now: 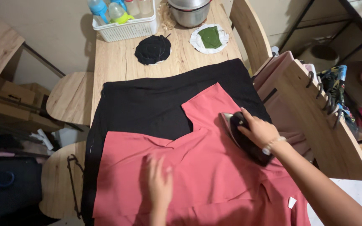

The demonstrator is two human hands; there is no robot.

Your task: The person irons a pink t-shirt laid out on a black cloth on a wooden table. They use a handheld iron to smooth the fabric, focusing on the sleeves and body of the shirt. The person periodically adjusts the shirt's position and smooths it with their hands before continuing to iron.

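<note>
1. Two hands were seen at work over a red cloth (197, 167) spread on a black cloth (147, 104) that covered the wooden surface (118, 62).
2. The right hand (259, 130) was clenched on the handle of an iron (241, 136), which was set on the red cloth near its right side, just below an upper flap.
3. The left hand (159, 184) was laid flat, its grip released, pressing the red cloth down near the middle; it was blurred.
4. The step in hand was judged to be pressing, with the cloth held taut by the flat hand.
5. A steady glide of the iron, kept well apart from the left fingers, was judged to be called for.
6. At the far end of the surface, a white basket (126, 29) of bottles, a metal pot (189, 12) and two small cloth pieces were seen.
</note>
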